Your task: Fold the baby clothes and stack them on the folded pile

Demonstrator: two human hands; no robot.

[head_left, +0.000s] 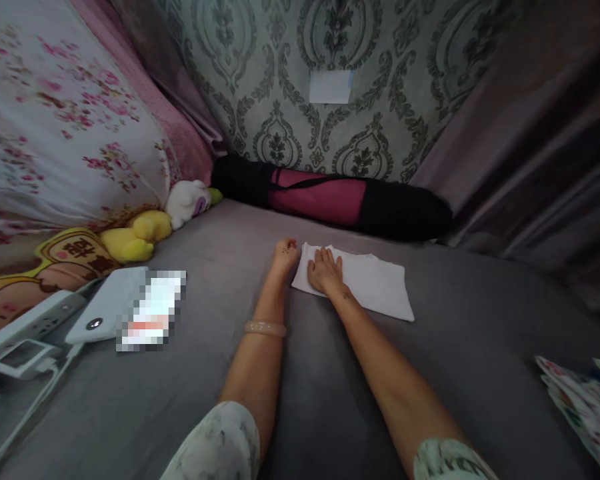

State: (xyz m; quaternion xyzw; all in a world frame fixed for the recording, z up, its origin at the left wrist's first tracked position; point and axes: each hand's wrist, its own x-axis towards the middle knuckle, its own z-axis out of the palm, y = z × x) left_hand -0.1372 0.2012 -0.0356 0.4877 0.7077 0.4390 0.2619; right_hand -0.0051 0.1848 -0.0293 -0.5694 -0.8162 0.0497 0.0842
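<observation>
A folded white cloth point(375, 283) lies on the grey sheet point(220, 293), its long side running to the right. My right hand point(326, 272) rests flat on the cloth's left part, fingers spread and pointing away from me. Just beside the cloth's left edge is my left hand point(286, 253), its fingers curled in and nothing visible in them. A pale bangle point(265, 328) circles my left forearm.
Behind the cloth lies a long black and pink bag point(315, 197) along the patterned wall. To the left are plush toys point(135, 237), a white power bank point(107, 307), a blurred-out bright screen point(155, 310) and a power strip point(35, 327) with cables. Printed packages point(580, 407) sit at right.
</observation>
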